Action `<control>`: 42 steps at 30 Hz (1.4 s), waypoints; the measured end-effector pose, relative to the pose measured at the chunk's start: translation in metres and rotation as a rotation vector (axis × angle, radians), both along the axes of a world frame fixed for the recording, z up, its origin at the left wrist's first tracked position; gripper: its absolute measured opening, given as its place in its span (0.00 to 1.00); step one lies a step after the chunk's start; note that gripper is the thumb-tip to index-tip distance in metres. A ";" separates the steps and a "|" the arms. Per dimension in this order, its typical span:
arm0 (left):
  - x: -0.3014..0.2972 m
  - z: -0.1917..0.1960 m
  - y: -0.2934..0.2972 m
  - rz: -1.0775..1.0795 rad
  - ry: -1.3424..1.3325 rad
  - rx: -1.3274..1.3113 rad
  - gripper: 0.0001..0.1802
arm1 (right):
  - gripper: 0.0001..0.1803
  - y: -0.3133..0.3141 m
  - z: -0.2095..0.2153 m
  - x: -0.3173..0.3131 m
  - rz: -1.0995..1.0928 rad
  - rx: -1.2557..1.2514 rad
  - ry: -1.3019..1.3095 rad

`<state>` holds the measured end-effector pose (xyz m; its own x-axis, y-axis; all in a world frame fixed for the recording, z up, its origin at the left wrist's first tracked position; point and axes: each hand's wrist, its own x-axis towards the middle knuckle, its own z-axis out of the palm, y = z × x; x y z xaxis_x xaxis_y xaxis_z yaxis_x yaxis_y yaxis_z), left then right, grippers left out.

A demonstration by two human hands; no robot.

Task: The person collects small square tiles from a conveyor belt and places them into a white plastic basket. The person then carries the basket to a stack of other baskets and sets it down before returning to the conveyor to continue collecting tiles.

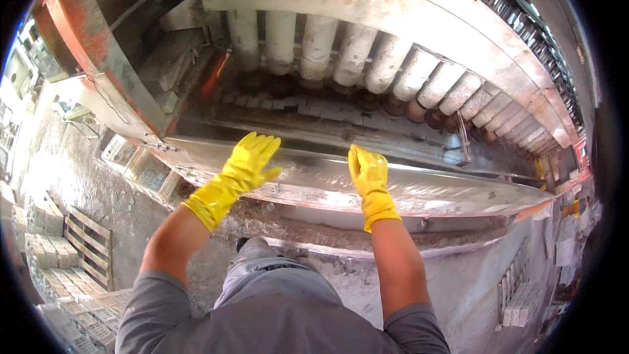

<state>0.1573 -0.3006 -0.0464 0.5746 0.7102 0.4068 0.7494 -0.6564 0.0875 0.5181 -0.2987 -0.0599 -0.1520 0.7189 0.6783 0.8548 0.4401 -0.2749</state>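
Looking down at a long metal trough [419,182], with left hand [247,162] open and fingers extended at its near edge, seemingly empty, and right hand [370,172] curled farther right along that edge, turned too far away to tell whether closed, gripping anything or touching metal. Clad in yellow gloves [208,206], probably against dirt and rough surfaces, and held apart, perhaps for steadiness at so long an edge. Beyond, along the trough's far side, a row of pale cylinders [318,49]; on the floor [78,174] outside its left corner, pale crates [156,176], likely parked low and aside to leave standing room.
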 end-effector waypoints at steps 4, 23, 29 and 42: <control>-0.075 0.008 0.013 0.250 -0.254 -0.159 0.28 | 0.12 -0.012 -0.009 0.032 -0.006 -0.034 -0.075; -0.172 -0.028 0.064 1.144 -0.142 -0.174 0.30 | 0.37 0.025 0.017 0.125 -0.831 -0.966 0.285; -0.162 -0.027 0.068 1.119 -0.119 -0.197 0.35 | 0.34 0.019 0.012 0.138 -0.820 -0.942 -0.031; -0.165 -0.024 0.066 1.110 -0.039 -0.237 0.28 | 0.29 0.022 -0.007 0.151 -0.800 -0.937 -0.037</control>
